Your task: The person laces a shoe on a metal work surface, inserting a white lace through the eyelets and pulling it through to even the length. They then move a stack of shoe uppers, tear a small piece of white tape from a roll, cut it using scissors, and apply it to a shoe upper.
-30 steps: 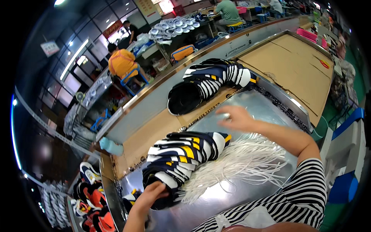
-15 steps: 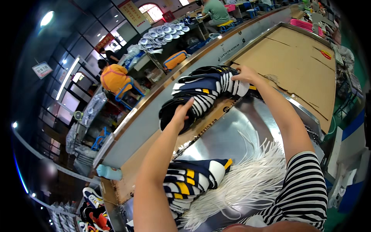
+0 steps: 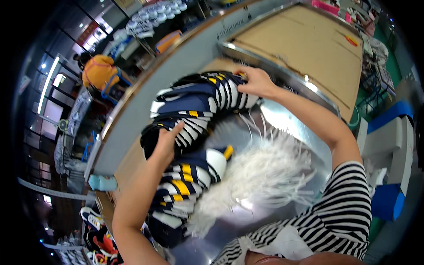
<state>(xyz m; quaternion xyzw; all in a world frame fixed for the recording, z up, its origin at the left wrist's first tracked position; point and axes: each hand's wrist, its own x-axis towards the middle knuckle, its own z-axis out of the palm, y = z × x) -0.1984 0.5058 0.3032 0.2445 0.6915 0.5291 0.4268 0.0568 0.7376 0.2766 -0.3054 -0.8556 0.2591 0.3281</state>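
Note:
A curved row of nested shoe uppers, navy, white and black with yellow tabs, is held between my two hands. My left hand closes round its near left end, thumb on the striped side. At the far right end, my right hand grips the outermost upper. Just below the row, a second stack of like uppers lies on the shiny metal tabletop, partly behind my left forearm. To its right spreads a loose bundle of white shoelaces.
A metal-framed board covered in cardboard lies beyond, with a red-and-yellow tool on it. A light-blue bottle stands at the left by other shoe uppers. A co-worker in orange sits across the partition.
The held row of uppers has come closer to me, down beside the second stack. Both hands keep hold of it. The whole view has shifted somewhat.

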